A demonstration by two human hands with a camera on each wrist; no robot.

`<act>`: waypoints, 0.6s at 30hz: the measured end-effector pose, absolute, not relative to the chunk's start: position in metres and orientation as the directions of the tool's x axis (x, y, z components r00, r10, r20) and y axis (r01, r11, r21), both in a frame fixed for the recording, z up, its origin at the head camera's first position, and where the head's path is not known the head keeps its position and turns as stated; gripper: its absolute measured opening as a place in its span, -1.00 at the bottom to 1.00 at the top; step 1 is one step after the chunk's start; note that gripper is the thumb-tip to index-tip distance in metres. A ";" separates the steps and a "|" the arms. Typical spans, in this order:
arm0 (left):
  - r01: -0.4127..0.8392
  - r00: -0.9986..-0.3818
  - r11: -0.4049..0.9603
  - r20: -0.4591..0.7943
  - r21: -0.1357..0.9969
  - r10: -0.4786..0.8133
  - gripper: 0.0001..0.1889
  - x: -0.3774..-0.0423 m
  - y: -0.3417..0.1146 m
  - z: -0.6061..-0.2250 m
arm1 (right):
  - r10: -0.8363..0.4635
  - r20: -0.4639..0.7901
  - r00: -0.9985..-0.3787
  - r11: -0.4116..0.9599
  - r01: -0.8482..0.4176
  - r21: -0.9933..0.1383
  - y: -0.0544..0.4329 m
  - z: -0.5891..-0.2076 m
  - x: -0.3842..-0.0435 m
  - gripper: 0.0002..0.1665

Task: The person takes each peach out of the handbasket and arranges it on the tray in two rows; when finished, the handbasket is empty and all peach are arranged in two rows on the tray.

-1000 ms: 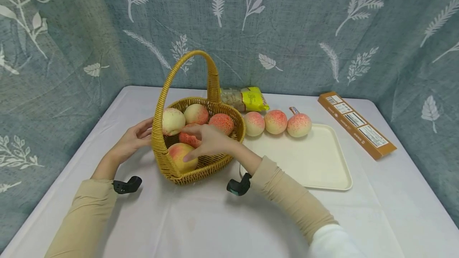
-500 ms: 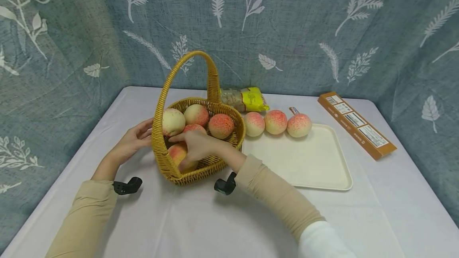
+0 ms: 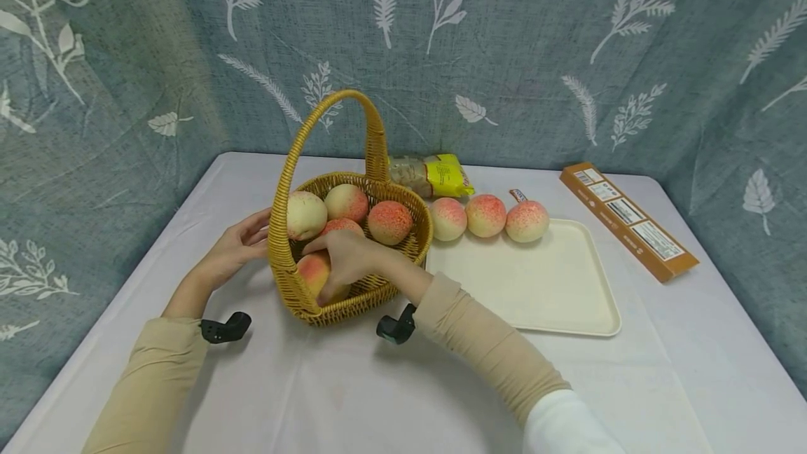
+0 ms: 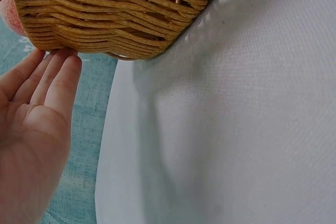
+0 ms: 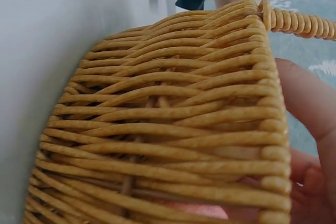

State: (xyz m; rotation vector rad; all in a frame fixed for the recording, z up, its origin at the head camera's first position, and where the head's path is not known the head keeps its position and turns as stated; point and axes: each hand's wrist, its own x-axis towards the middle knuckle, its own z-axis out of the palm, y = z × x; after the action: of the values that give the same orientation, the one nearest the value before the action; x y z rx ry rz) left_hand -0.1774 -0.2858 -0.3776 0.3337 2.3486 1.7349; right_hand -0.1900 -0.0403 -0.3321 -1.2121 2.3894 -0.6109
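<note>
"Right hand (image 3: 347, 254) has sunk deeper into the basket (image 3: 372, 294), onto its nearest peach (image 3: 312, 274)."

"And the fingers?"

"Curled round that peach; the left hand (image 3: 235, 249) touches the basket's outer wall, fingers nearly straight. Gripping that peach seems the step in hand."

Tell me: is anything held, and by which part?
The right hand holds a round yellow-red peach by its sides, between thumb and fingers. The left hand grips nothing visibly; its straight fingers touch the outside of the golden woven basket.
</note>
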 end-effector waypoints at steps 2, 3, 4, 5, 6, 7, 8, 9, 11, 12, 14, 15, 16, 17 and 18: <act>0.063 -0.954 0.283 -0.025 0.957 0.298 -0.18 -0.177 -0.286 -0.378 | -0.817 -0.118 -0.564 0.523 -0.641 -0.561 -0.038 -0.334 -0.190 -0.07; 0.063 -0.955 0.282 -0.025 0.957 0.297 -0.18 -0.177 -0.286 -0.379 | -0.815 -0.103 -0.571 0.517 -0.635 -0.574 -0.036 -0.334 -0.191 -0.06; 0.062 -0.955 0.281 -0.025 0.958 0.297 -0.18 -0.177 -0.286 -0.379 | -0.809 -0.087 -0.581 0.510 -0.622 -0.593 -0.033 -0.334 -0.191 -0.05; 0.059 -0.955 0.281 -0.028 0.958 0.297 -0.18 -0.177 -0.286 -0.378 | -0.801 -0.080 -0.593 0.509 -0.605 -0.612 -0.031 -0.333 -0.191 -0.03; 0.056 -0.955 0.283 -0.032 0.957 0.296 -0.18 -0.177 -0.286 -0.378 | -0.795 -0.067 -0.603 0.500 -0.590 -0.634 -0.028 -0.332 -0.192 -0.02; 0.052 -0.955 0.287 -0.036 0.957 0.294 -0.17 -0.177 -0.286 -0.377 | -0.790 -0.056 -0.611 0.489 -0.572 -0.658 -0.025 -0.330 -0.192 -0.02; 0.050 -0.955 0.288 -0.038 0.956 0.293 -0.17 -0.177 -0.286 -0.377 | -0.786 -0.049 -0.616 0.476 -0.553 -0.684 -0.023 -0.329 -0.193 -0.02; 0.049 -0.955 0.290 -0.040 0.956 0.292 -0.17 -0.176 -0.286 -0.377 | -0.780 -0.046 -0.624 0.467 -0.532 -0.707 -0.020 -0.327 -0.193 -0.03; 0.046 -0.955 0.296 -0.045 0.954 0.292 -0.17 -0.177 -0.286 -0.376 | -0.774 -0.043 -0.632 0.444 -0.492 -0.749 -0.014 -0.323 -0.193 -0.05; 0.047 -0.955 0.299 -0.045 0.953 0.293 -0.17 -0.177 -0.286 -0.376 | -0.773 -0.033 -0.633 0.427 -0.482 -0.765 -0.011 -0.322 -0.193 -0.07; 0.048 -0.954 0.302 -0.046 0.952 0.295 -0.17 -0.177 -0.286 -0.377 | -0.767 -0.017 -0.642 0.404 -0.462 -0.789 -0.004 -0.319 -0.194 -0.07; 0.047 -0.954 0.303 -0.047 0.952 0.295 -0.17 -0.177 -0.286 -0.377 | -0.761 -0.006 -0.649 0.395 -0.456 -0.797 0.000 -0.318 -0.194 -0.07; 0.047 -0.954 0.304 -0.048 0.951 0.297 -0.17 -0.178 -0.286 -0.377 | -0.758 0.011 -0.653 0.381 -0.455 -0.805 0.004 -0.317 -0.194 -0.07; 0.048 -0.954 0.306 -0.048 0.951 0.297 -0.17 -0.178 -0.286 -0.376 | -0.747 0.026 -0.664 0.370 -0.448 -0.814 0.009 -0.317 -0.195 -0.06; 0.049 -0.954 0.307 -0.047 0.950 0.297 -0.16 -0.178 -0.286 -0.376 | -0.738 0.041 -0.674 0.353 -0.437 -0.827 0.013 -0.317 -0.195 -0.05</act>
State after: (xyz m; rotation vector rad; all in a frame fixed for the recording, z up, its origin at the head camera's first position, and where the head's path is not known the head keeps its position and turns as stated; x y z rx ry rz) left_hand -0.1776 -0.2855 -0.3760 0.3179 2.3590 1.7029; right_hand -0.1949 0.0130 -0.3174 -1.0355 2.2820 -1.2372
